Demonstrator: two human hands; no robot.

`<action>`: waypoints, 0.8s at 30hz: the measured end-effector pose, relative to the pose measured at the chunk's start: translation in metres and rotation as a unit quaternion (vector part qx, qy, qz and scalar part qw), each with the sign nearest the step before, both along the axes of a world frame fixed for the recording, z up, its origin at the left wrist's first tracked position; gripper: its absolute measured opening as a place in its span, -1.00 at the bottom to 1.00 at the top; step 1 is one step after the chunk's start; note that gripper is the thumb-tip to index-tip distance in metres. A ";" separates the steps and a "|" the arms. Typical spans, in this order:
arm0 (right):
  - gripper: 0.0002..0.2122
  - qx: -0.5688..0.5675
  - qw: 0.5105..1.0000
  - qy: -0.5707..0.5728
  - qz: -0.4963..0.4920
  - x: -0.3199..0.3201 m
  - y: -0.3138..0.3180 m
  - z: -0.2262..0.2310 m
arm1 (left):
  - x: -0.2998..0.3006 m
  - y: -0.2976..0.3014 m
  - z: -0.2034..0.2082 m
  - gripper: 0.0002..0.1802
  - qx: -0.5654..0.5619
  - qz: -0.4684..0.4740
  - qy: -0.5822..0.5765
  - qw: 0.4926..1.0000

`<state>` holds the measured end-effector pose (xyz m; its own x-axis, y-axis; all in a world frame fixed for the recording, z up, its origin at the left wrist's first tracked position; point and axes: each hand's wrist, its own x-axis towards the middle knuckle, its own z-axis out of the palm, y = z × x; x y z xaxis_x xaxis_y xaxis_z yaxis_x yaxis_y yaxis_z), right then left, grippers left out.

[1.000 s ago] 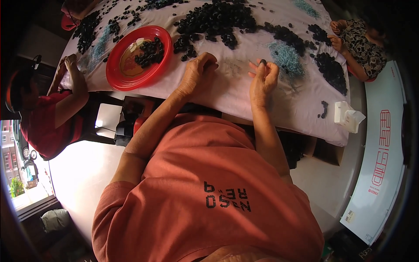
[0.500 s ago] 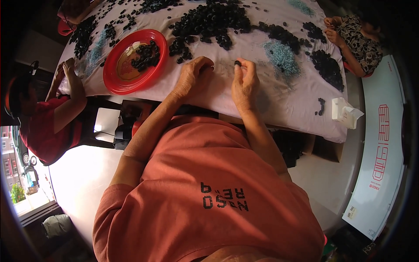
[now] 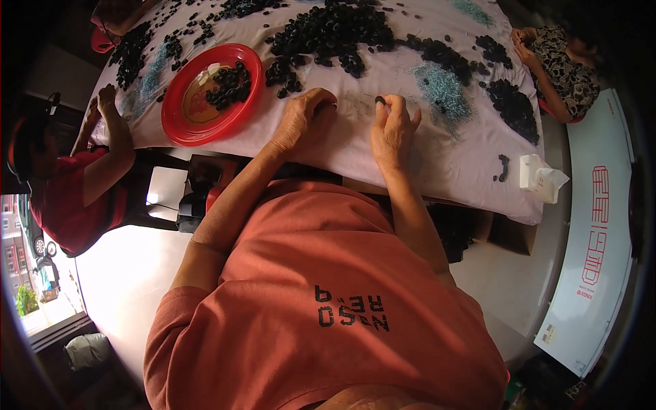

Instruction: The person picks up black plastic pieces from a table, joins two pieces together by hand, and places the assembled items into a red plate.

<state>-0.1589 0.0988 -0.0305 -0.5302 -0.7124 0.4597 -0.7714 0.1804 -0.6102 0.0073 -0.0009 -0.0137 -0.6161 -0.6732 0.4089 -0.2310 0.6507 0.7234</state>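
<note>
My right hand (image 3: 392, 137) is closed, with a small black ring-like piece (image 3: 380, 100) pinched at its fingertips. To its left, my left hand (image 3: 304, 121) rests over the pale cloth with its fingers curled together. Whatever those fingers hold, if anything, is too small or hidden to make out. A gap of bare cloth separates the two hands. Beyond them lies a large heap of black pieces (image 3: 331, 31), similar to the one I hold. Right of my right hand, a patch of tiny pale-blue bits (image 3: 443, 92) is spread on the cloth.
A red round tray (image 3: 179, 130) with black pieces in it stands left of my left hand. More black pieces (image 3: 512, 113) and a tissue pack (image 3: 536, 179) lie to the right. One person (image 3: 78, 184) sits at the left, another (image 3: 564, 75) at the far right.
My right hand has turned and shifted slightly right, its fingers regrouped around the black piece. My left hand stays almost still. The person at the far right has moved their hands a little.
</note>
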 end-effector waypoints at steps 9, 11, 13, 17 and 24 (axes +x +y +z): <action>-0.90 -0.245 0.941 -0.231 -0.031 -0.025 -0.005 -0.003 | 0.000 0.000 -0.001 -0.87 0.004 -0.003 0.000 1.000; -0.90 -0.227 0.947 -0.225 -0.018 -0.025 -0.005 -0.005 | 0.000 0.000 0.000 -0.87 -0.001 -0.007 0.000 1.000; -0.90 -0.209 0.953 -0.217 -0.005 -0.024 -0.005 -0.008 | -0.001 0.000 0.000 -0.87 0.001 -0.007 0.000 1.000; -0.90 -0.103 0.993 -0.062 -0.004 -0.026 -0.003 -0.008 | -0.001 0.000 0.001 -0.87 -0.002 -0.008 -0.001 1.000; -0.92 -0.098 0.977 -0.185 0.044 -0.020 -0.002 0.002 | 0.000 -0.002 -0.003 -0.83 -0.003 -0.008 -0.007 1.000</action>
<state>-0.1794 0.0968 -0.0285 -0.6271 -0.6798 0.3804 -0.4991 -0.0243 -0.8662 0.0073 -0.0028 -0.0167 -0.6320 -0.6606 0.4051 -0.2302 0.6592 0.7159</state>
